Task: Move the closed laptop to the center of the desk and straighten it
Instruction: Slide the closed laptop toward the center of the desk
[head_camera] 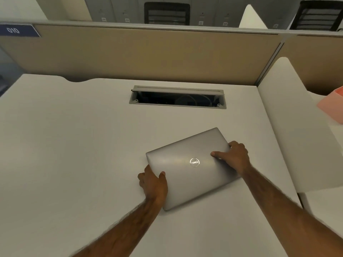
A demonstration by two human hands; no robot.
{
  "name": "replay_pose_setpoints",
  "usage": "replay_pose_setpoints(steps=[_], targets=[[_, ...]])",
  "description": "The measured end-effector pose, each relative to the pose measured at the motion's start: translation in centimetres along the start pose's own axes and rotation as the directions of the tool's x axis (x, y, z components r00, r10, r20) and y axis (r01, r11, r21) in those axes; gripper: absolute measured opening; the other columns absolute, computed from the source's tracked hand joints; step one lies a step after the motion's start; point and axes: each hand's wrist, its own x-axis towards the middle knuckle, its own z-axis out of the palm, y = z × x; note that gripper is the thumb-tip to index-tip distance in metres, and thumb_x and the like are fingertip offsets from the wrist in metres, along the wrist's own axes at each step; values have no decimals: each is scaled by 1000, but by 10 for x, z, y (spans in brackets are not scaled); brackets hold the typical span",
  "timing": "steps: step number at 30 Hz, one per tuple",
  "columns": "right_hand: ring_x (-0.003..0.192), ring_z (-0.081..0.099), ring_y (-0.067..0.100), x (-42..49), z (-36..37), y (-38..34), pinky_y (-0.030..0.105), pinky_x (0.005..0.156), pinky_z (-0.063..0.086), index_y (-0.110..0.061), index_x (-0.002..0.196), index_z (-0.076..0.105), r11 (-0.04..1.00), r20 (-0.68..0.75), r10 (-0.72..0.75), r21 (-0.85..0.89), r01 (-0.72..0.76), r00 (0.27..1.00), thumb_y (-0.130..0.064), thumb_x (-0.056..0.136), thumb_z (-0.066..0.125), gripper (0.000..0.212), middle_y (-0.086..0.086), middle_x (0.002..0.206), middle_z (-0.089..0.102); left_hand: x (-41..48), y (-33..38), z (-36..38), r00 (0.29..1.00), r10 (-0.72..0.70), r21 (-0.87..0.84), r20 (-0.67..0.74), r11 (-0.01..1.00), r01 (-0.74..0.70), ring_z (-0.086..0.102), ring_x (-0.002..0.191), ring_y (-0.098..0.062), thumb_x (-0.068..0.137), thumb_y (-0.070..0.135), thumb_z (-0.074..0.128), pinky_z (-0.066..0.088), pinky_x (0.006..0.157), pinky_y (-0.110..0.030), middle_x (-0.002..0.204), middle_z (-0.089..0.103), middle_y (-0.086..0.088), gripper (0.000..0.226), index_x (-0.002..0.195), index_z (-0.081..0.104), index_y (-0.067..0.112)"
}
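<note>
Silver laptop (191, 168) between both hands

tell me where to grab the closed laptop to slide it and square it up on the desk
Grip the laptop by its two short side edges, one hand from each side, as the left hand and right hand do now. It lies flat, thin and skewed on the desk, so holds on opposite edges probably give the best leverage to turn it straight.
</note>
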Motion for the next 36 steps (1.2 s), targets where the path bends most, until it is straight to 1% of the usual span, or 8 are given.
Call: replay_pose_setpoints(steps=[5,10,15,24,28,33,36], targets=[[130,54,36,-10,39,-54,46,102,51,-10,134,59,999,15,-28,20,28,1000,-62,63,88,93,14,134,55,43,-4,-50,999,-9,5,-30,1000,9,40,131,-36,89,22,63,41,104,-46,133,42,-12,56,142,44,16],[129,57,37,-19,75,-93,50,104,53,-9,137,58,999,33,-36,15,35,999,-64,63,87,97,14,137,56,79,-9,-94,999,-15,18,-45,1000,16,41,132,-37,88,22,62,41,104,-47,134,42,-13,58,143,44,17],[124,60,37,-24,102,-113,53,104,54,-9,135,59,1000,30,-22,-14,23,999,-65,63,87,96,14,135,58,104,-13,-121,999,-16,36,-28,999,17,42,132,-38,89,21,61,42,107,-48,136,42,-15,58,144,44,15],[127,58,37,-35,116,-125,52,106,52,-10,136,58,1000,0,4,-22,-4,1000,-65,64,87,95,14,137,57,124,-18,-135,1000,-18,88,8,996,18,42,129,-38,88,20,60,43,105,-48,136,42,-15,56,142,46,13],[126,59,37,-32,115,-126,50,102,54,-8,133,60,1000,11,0,-29,0,1000,-64,63,88,93,14,135,58,123,-17,-133,1000,-26,77,9,997,25,40,129,-37,87,19,59,41,103,-44,134,43,-15,53,138,47,12],[125,59,37,-31,110,-131,51,102,55,-8,133,60,999,51,-7,-44,9,999,-64,62,87,95,14,134,57,121,-17,-129,999,-36,112,3,993,36,39,128,-37,86,19,58,40,97,-41,134,42,-15,50,134,47,11],[129,57,38,-34,108,-129,48,104,53,-8,136,59,999,59,-15,-34,17,998,-62,66,87,93,14,137,55,120,-16,-129,999,-37,125,10,992,35,39,127,-36,86,19,58,39,94,-39,133,41,-14,49,133,46,9]])
